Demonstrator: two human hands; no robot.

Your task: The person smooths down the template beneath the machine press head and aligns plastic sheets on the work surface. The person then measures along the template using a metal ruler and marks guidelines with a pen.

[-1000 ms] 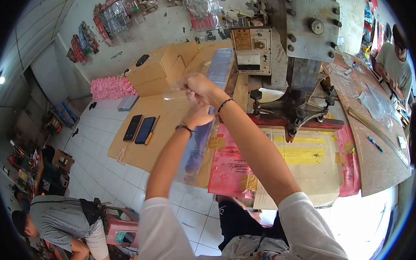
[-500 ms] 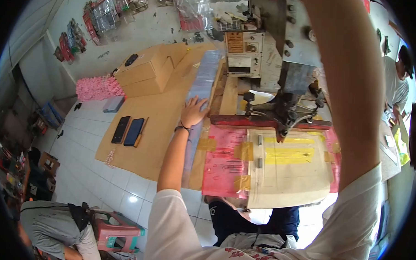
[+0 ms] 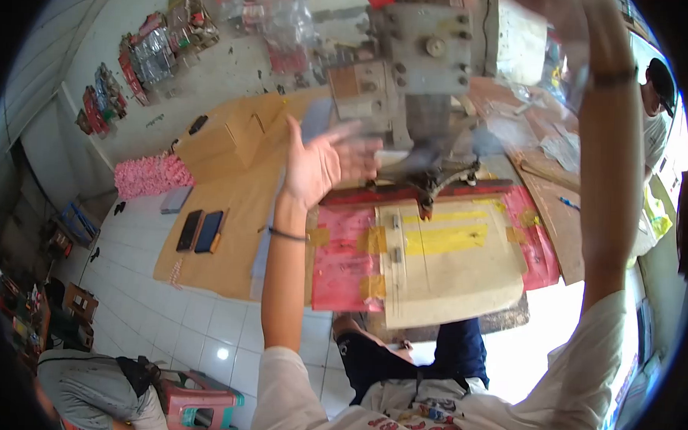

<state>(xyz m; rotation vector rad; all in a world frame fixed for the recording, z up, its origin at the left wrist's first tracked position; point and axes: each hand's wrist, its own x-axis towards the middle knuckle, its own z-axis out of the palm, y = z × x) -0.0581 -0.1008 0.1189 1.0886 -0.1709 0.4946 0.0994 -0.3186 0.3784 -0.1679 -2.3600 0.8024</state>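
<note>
My left hand (image 3: 323,165) is raised in front of the press, palm showing and fingers spread, with nothing in it. Behind it lies a strip of clear bluish plastic sheets (image 3: 315,117), partly covered by the hand and forearm. At the top edge my right hand (image 3: 552,17) is smeared by motion, and its fingers cannot be made out. The metal press head (image 3: 429,51) stands in the middle, above a long red bar (image 3: 345,194). Under the bar lies a beige board (image 3: 455,291) with yellow tape, on a pink sheet (image 3: 341,283) fixed with brown tape.
Two phones (image 3: 189,231) and a cardboard box (image 3: 229,143) lie on the brown-covered table (image 3: 236,268). Pink bubbly material (image 3: 152,176) sits at its far left. A control box (image 3: 360,90) stands behind my left hand. Other people are at lower left (image 3: 88,388) and far right (image 3: 654,120).
My left hand has lifted off the plastic strip and moved right, its palm now showing. My right hand has come into view at the top. The view has shifted to the right.
</note>
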